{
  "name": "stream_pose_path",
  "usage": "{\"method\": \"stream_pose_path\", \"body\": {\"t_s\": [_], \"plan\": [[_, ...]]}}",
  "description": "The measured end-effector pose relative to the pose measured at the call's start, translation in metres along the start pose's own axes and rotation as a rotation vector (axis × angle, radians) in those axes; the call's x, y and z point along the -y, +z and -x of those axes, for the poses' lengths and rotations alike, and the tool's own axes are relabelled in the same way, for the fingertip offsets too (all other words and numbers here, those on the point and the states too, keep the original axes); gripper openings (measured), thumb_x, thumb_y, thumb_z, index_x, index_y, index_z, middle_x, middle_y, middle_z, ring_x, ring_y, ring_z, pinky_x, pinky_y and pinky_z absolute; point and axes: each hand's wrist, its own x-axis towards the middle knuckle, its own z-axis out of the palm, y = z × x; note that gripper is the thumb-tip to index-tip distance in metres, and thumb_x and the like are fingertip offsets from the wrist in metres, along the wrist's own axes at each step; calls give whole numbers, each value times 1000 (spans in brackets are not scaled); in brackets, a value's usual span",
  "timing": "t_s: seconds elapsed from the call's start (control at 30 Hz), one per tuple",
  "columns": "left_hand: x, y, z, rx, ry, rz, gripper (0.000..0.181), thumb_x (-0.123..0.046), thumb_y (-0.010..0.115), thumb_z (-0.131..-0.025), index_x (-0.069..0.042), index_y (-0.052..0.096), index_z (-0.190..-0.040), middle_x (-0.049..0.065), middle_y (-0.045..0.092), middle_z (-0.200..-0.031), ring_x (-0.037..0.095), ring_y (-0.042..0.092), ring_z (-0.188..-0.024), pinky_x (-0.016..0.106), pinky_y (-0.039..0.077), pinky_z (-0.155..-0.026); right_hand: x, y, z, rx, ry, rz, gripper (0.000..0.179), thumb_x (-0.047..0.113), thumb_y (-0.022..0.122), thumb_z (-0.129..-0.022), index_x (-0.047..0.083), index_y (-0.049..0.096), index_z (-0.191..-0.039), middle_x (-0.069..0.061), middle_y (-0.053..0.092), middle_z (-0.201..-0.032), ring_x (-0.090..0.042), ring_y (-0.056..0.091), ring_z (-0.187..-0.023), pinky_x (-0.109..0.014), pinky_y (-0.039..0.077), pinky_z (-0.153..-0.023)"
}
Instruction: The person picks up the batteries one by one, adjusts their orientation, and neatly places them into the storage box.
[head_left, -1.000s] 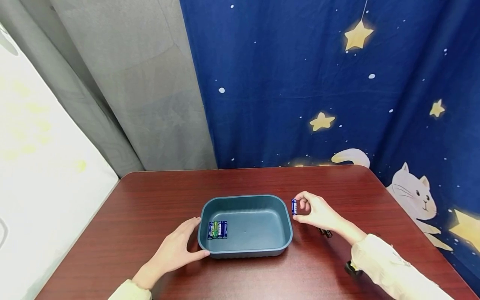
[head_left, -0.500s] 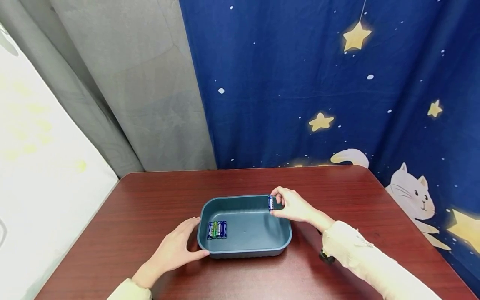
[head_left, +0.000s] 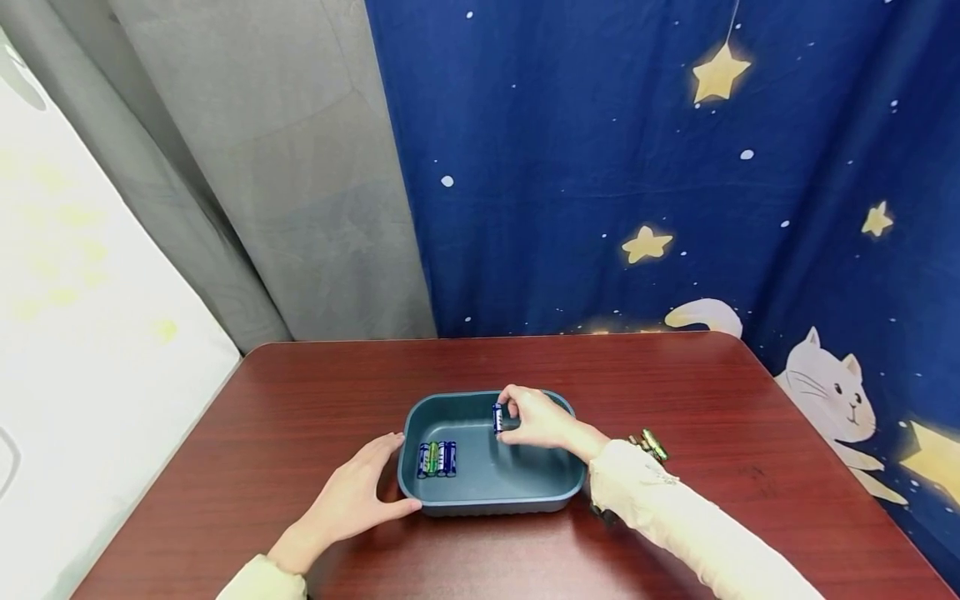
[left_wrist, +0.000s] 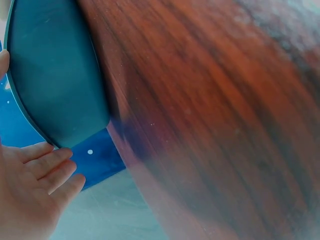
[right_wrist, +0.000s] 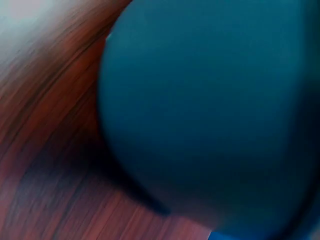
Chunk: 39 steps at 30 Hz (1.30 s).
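My right hand (head_left: 536, 418) pinches a blue battery (head_left: 497, 418) upright between thumb and fingers, over the inside of a teal plastic bin (head_left: 491, 503). Several batteries (head_left: 437, 459), blue ones and a green one, stand side by side in a row at the bin's left end. My left hand (head_left: 358, 493) spreads round the left end, its straight fingers and thumb touching the rim. In the left wrist view these fingers (left_wrist: 50, 165) lie extended against the bin's edge. The right wrist view shows only the bin's wall (right_wrist: 200, 100) and table, blurred; the hand is out of sight there.
A few green batteries (head_left: 654, 445) lie on the reddish-brown table (head_left: 337, 375) right of the bin, partly behind the right sleeve (head_left: 675, 508). A small dark object (head_left: 603, 514) shows under that sleeve. A blue starry curtain (head_left: 540, 167) hangs behind the table.
My right hand has carried the battery leftward from beside the bin, across its right rim, to over its middle. The left hand and the row of batteries have stayed in place.
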Motion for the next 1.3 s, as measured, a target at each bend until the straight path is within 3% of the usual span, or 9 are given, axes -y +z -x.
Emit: {"method": "stream_pose_path", "body": {"t_s": [0.37, 0.73, 1.17, 1.3], "plan": [[0, 0, -1, 9, -10, 5, 92, -69, 63, -64, -10, 45, -133, 6, 48, -132, 21, 44, -121, 43, 44, -91, 20, 20, -13, 57, -105, -28, 40, 23, 73, -69, 1, 53, -96, -2, 49, -71, -8, 44, -63, -23, 41, -61], [1, 1, 0, 2, -5, 4, 90, -67, 64, -65, -11, 45, -133, 5, 47, -132, 20, 44, -121, 42, 45, -90, 27, 43, -20, 162, -33, -17, 43, 23, 76, -68, 4, 55, -100, -5, 55, -74, -6, 44, -64, -21, 41, -64], [0, 1, -1, 4, -11, 10, 90, -67, 64, -65, -11, 45, -133, 4, 47, -132, 20, 44, -121, 42, 45, -90, 31, 49, -21, 244, 7, 21, 46, 31, 77, -68, 6, 57, -101, -1, 55, -73, -5, 45, -63, -18, 40, -61], [0, 0, 0, 5, -10, 9, 90, -67, 65, -65, -11, 45, -133, 5, 48, -132, 20, 44, -121, 42, 44, -91, 31, 48, -21, 223, 0, 5, 49, 35, 76, -68, 8, 56, -104, 0, 56, -77, -5, 46, -66, -18, 41, -63]]}}
